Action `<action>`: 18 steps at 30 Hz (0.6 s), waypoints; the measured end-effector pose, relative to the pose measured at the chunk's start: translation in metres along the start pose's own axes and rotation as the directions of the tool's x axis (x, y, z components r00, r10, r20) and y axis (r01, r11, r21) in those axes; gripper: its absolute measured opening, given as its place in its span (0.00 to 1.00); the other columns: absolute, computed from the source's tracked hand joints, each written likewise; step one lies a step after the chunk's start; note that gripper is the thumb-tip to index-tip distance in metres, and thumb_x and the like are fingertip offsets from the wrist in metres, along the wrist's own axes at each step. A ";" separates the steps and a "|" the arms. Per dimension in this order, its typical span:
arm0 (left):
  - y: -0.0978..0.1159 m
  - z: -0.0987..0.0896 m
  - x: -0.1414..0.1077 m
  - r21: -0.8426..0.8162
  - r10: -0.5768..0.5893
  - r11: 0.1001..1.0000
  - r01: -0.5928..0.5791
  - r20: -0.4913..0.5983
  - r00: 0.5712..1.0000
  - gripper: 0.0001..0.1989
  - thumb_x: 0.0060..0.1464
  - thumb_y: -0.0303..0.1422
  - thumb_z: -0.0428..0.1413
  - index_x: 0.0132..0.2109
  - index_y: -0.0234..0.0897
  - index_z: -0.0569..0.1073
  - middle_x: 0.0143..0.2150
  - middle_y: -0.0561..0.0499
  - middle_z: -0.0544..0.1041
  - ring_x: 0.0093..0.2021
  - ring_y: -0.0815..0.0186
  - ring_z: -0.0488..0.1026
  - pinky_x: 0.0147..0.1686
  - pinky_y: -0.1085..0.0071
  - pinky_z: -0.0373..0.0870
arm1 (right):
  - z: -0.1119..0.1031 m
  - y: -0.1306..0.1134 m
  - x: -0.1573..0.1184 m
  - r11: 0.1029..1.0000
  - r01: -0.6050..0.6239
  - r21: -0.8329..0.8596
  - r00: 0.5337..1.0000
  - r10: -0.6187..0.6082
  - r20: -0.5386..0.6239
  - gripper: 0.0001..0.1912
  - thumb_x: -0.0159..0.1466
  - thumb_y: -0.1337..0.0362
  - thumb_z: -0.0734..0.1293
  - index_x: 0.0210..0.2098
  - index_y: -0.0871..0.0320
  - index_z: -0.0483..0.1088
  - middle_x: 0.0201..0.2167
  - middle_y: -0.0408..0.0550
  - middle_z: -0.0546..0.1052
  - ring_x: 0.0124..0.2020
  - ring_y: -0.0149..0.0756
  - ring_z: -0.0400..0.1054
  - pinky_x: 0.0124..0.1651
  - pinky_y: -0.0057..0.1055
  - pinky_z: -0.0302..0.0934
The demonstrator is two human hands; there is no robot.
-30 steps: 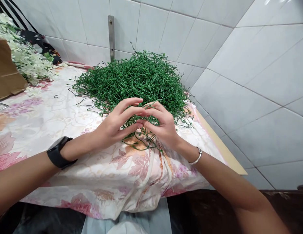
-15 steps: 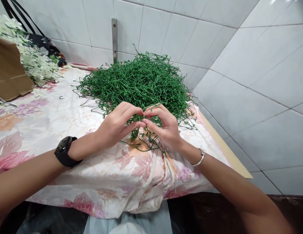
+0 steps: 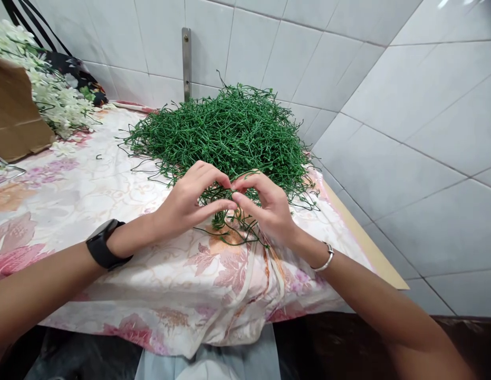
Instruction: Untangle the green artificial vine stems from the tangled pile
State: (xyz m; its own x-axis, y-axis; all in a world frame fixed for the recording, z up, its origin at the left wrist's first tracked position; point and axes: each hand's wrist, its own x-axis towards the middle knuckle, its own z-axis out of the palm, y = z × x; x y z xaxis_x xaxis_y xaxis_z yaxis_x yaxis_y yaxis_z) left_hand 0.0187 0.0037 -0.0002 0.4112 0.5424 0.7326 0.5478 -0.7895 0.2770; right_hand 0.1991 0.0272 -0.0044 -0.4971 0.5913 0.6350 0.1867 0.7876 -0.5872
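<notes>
A large heap of thin green stems point(image 3: 229, 132) lies on the floral tablecloth point(image 3: 122, 195) against the tiled wall. In front of it my left hand point(image 3: 198, 195) and my right hand point(image 3: 265, 203) meet at the fingertips. Thumb and fingers of my right hand are pinched on a green stem, part of which shows above the fingers. The left fingertips touch the same spot, closed on something too small to make out. Several loose stems point(image 3: 233, 229) lie just below the hands, near the table's front edge.
White flowers point(image 3: 63, 103) and a brown cardboard piece point(image 3: 16, 113) are at the far left, with a bent metal wire point(image 3: 11, 169) beside them. A metal bracket point(image 3: 186, 63) is fixed on the wall. A board edge point(image 3: 364, 237) sticks out at the right.
My left thumb and index finger have spread slightly wider apart, and the hand has shifted a little. The right hand has hardly moved.
</notes>
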 end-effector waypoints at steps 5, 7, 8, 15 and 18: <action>-0.002 0.001 -0.001 0.007 -0.036 0.999 0.036 0.017 0.999 0.09 0.50 0.33 0.55 0.36 0.34 0.65 0.33 0.50 0.68 0.36 0.67 0.62 0.36 0.71 0.62 | -0.002 0.001 0.000 0.974 0.154 -0.166 0.988 -0.147 0.054 0.06 0.58 0.68 0.62 0.36 0.57 0.65 0.33 0.45 0.70 0.38 0.30 0.64 0.41 0.31 0.60; 0.000 0.002 -0.001 0.011 -0.023 1.000 0.023 0.034 0.999 0.07 0.51 0.32 0.53 0.37 0.34 0.65 0.33 0.50 0.69 0.36 0.67 0.62 0.36 0.71 0.62 | -0.003 0.002 0.000 0.954 0.208 -0.217 0.978 -0.199 0.062 0.06 0.58 0.68 0.62 0.37 0.57 0.65 0.33 0.45 0.70 0.38 0.31 0.64 0.40 0.31 0.61; 0.001 0.001 -0.001 0.017 -0.014 1.000 0.013 0.038 0.999 0.06 0.52 0.31 0.52 0.37 0.34 0.65 0.34 0.49 0.69 0.37 0.67 0.62 0.36 0.71 0.62 | -0.003 0.002 0.000 0.945 0.224 -0.237 0.975 -0.214 0.065 0.06 0.58 0.68 0.62 0.37 0.57 0.64 0.33 0.46 0.70 0.38 0.31 0.64 0.40 0.32 0.61; 0.007 -0.003 0.001 0.002 0.014 1.000 -0.014 0.102 0.995 0.02 0.52 0.29 0.50 0.35 0.35 0.64 0.33 0.50 0.68 0.36 0.66 0.62 0.36 0.69 0.62 | -0.004 -0.001 -0.001 0.932 0.259 -0.253 0.965 -0.237 0.113 0.04 0.58 0.67 0.61 0.34 0.57 0.62 0.32 0.45 0.68 0.34 0.30 0.63 0.37 0.31 0.61; 0.005 -0.003 0.001 -0.021 0.039 0.999 -0.037 0.125 0.991 0.03 0.52 0.30 0.50 0.34 0.34 0.64 0.32 0.49 0.68 0.35 0.67 0.62 0.36 0.70 0.62 | -0.005 0.000 -0.001 0.943 0.239 -0.232 0.968 -0.213 0.131 0.03 0.58 0.67 0.61 0.33 0.57 0.62 0.31 0.44 0.68 0.32 0.29 0.63 0.36 0.29 0.60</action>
State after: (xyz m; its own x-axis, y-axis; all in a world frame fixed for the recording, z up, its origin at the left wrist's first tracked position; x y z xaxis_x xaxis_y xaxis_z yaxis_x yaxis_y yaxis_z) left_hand 0.0200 -0.0005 0.0039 0.5204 0.5429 0.6591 0.5169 -0.8147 0.2629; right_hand 0.2039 0.0271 -0.0028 -0.6320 0.3817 0.6744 0.2539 0.9242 -0.2852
